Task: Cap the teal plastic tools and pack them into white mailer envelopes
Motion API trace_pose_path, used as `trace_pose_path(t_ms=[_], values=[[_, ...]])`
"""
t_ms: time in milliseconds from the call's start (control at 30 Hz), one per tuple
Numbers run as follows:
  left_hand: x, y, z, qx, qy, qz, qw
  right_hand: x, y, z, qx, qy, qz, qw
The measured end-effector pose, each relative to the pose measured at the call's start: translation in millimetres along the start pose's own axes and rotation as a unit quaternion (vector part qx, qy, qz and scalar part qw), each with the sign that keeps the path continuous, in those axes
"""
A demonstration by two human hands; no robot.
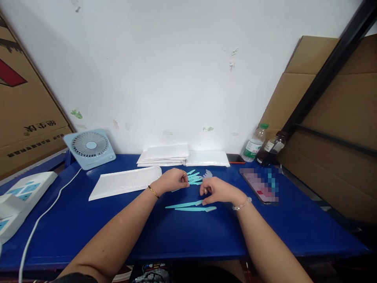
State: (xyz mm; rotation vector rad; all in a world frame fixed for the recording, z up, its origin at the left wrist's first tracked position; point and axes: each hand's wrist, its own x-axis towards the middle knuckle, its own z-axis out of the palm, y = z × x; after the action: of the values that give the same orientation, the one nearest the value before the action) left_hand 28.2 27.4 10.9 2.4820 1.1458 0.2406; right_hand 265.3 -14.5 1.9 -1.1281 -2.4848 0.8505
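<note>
My left hand [174, 180] is closed in a pinch at the left side of a pile of teal eyebrow razors [194, 177]. A thin teal handle end [176, 190] shows under its fingers. Nearer to me, two more teal razors lie almost parallel, the upper razor [183, 205] and the lower razor [196, 209]. My right hand [216, 190] hovers over their right ends, with fingers curved and thumb apart from them. Its thumb tip is at the upper razor's head and partly covers it. Behind this hand lies a small bunch of pale purple razors [207, 174].
White padded envelopes [163, 154] are stacked by the wall, and one envelope [123, 181] lies left. A fan [91, 148] and a power strip [26, 192] stand left. Right are a dark phone [235, 158], a water bottle [255, 144], a dark drink bottle [271, 149] and another phone [256, 184].
</note>
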Motion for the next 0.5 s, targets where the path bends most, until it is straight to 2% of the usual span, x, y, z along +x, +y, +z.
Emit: trace_pose_path(t_ms=[133, 233, 367, 500], values=[[-5, 5, 0.1, -0.064, -0.101, 0.037, 0.992, 10, -4, 13, -0.029, -0.005, 0.004, 1.0], [-5, 7, 4.5, -0.064, -0.129, 0.051, 0.988, 13, -2, 15, -0.042, 0.011, 0.016, 0.999], [-1, 5, 7.8, -0.005, -0.08, 0.06, 0.995, 9, 4, 9, -0.038, 0.041, 0.011, 0.998], [1, -2, 1.5, 0.063, -0.033, 0.018, 0.997, 0, 18, -5, -0.022, 0.104, 0.051, 0.993]])
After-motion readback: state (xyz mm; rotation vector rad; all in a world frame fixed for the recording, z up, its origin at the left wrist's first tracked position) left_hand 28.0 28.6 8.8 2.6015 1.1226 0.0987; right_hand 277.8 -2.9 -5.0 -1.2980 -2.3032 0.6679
